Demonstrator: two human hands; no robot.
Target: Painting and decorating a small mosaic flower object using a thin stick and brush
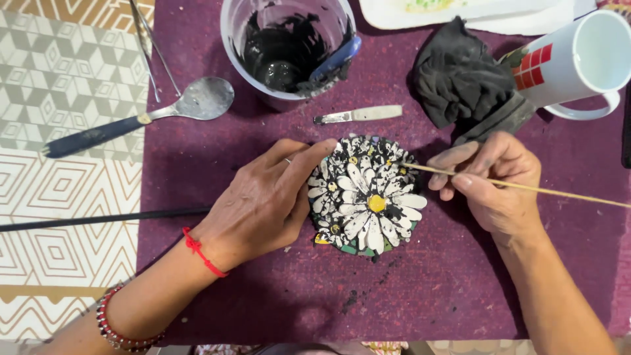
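Observation:
A round mosaic disc (365, 195) with white daisy petals, a yellow centre and black grout lies on a purple mat (427, 289). My left hand (266, 200) rests on the disc's left edge, its index finger stretched along the top rim. My right hand (493, 181) pinches a thin wooden stick (526, 187), whose tip touches the disc's upper right part. The stick's far end runs off to the right.
Behind the disc stand a plastic cup of black grout (289, 46), a small spatula (358, 116), a black rag (463, 79) and a white mug (582, 62). A spoon (141, 118) and a black rod (98, 219) lie at the left on patterned cloth.

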